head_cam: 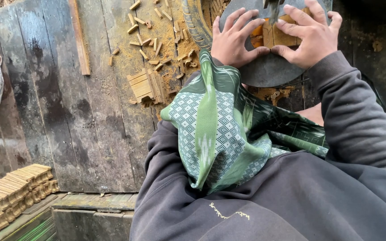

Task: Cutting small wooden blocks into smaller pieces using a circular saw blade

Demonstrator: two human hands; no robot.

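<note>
Seen from the head camera, both hands lie flat on a small orange wood block point(271, 35) that sits on a round grey metal plate point(269, 71) at the far right of the scene. The left hand point(233, 42) presses on the left side of the block with its fingers spread and pointing far and to the right. The right hand point(309, 38) presses on the right side with its fingers spread and pointing left. Neither grip is pinching; both push down, and the fingertips of the two hands almost meet. The block lies right between the two grips, so both hands are just as near to it. Its long side seems to run left to right, but the fingers hide much of it. A thin metal blade point(274, 11) comes down from the far edge onto the block, just between the fingertips, so there is very little room there. The near rim of the plate is bare. To the left, the dark plank worktop point(68, 111) has open room, with cut wood sticks point(150, 33) and sawdust scattered on it, and a small stack of wood pieces point(146, 85). More stacked pieces point(10, 196) sit near left. A green patterned cloth point(220, 129) lies over the person's lap.
</note>
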